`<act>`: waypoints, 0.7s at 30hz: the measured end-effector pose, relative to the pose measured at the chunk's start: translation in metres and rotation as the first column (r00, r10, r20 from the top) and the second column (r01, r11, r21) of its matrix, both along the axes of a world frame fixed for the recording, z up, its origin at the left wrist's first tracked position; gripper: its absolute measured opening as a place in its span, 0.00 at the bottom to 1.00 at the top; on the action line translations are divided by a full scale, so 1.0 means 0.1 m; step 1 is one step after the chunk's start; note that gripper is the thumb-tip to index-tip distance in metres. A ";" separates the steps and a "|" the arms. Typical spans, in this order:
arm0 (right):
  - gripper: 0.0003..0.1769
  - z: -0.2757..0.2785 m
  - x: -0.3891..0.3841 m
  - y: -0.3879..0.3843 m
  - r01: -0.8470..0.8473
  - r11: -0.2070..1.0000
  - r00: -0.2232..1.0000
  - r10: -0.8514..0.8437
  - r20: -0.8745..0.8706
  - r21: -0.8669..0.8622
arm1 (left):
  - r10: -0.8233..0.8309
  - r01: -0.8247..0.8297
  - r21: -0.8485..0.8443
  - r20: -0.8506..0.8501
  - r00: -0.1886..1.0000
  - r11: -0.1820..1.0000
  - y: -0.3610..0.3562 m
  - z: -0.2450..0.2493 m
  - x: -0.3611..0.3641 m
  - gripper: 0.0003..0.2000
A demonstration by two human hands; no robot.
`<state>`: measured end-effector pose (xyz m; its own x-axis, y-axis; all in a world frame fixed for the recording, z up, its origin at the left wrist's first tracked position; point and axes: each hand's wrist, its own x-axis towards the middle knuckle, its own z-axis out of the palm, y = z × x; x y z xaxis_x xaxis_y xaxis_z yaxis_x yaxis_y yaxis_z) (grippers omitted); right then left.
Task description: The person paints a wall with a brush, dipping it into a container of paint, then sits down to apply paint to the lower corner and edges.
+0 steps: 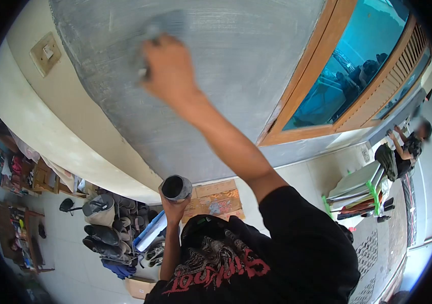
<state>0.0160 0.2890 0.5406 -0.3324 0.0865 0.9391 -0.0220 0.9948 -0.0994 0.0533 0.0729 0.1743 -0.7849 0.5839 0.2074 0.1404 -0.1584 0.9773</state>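
My right hand [170, 63] is raised to the grey wall [226, 76], fingers closed round a wide flat paintbrush [167, 24] that is smeared by motion. The brush end lies against the upper left of the wall, where pale and dark streaks run across the grey. Lower down, my left hand [176, 203] is wrapped round a grey-smeared cup [176, 187], held upright with its dark inside facing me. Part of the left fingers is hidden behind the cup.
A wood-framed window [297, 114] borders the wall on the right. A light switch [45, 53] sits at the left. Below are shoes [105, 243] and flattened cardboard [221, 200]. At the far right, another person [409, 147] is by the wall near a loaded drying rack [355, 190].
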 end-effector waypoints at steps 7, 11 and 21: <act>0.19 -0.03 -1.04 -0.90 -0.328 0.944 0.944 0.329 0.022 -0.037 | 0.011 -0.010 -0.051 0.039 0.999 0.999 -0.43 0.05 -0.29 0.42; 0.17 -0.35 -0.71 -0.49 -0.457 0.887 0.879 0.462 -0.120 0.071 | 0.034 -0.032 -0.029 0.054 0.998 0.999 -0.58 -0.09 -0.48 0.43; 0.16 -1.25 1.74 1.08 0.428 0.903 0.904 -0.427 0.025 -0.046 | 0.032 -0.038 -0.117 -0.051 0.998 0.992 -0.69 -0.34 -0.90 0.38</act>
<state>0.1900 0.3967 0.4157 -0.2666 0.2689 0.9255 0.4062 0.9022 -0.1452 -0.0367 0.0035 0.1404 -0.7959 0.5790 0.1769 0.1917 -0.0362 0.9808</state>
